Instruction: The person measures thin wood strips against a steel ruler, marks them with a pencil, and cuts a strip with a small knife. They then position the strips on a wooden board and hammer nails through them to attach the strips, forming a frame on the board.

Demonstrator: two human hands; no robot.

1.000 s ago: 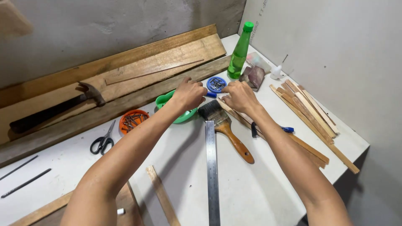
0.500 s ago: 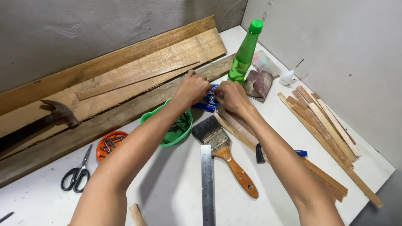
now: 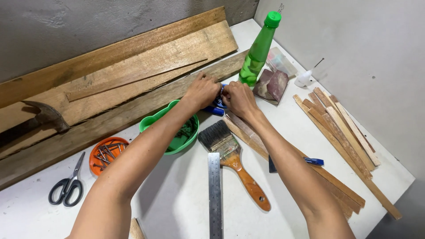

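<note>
My left hand (image 3: 201,90) and my right hand (image 3: 239,98) meet at the back of the white table, both closed around a small round blue object (image 3: 217,106). My fingers hide most of it; only its blue lower edge shows between them. It lies just in front of the long wooden planks (image 3: 133,66) and beside a green plastic bottle (image 3: 256,53). A green bowl (image 3: 152,121) holding dark nails sits under my left forearm.
A paintbrush (image 3: 232,161) and a steel ruler (image 3: 214,194) lie between my arms. At left are an orange lid of nails (image 3: 95,157), scissors (image 3: 66,188) and a hammer (image 3: 40,117). Thin wood strips (image 3: 345,137) and sandpaper pieces (image 3: 272,84) lie at right.
Both hands have closed in together over the blue object, which showed openly a second ago. The view has moved closer and shifted to the right.
</note>
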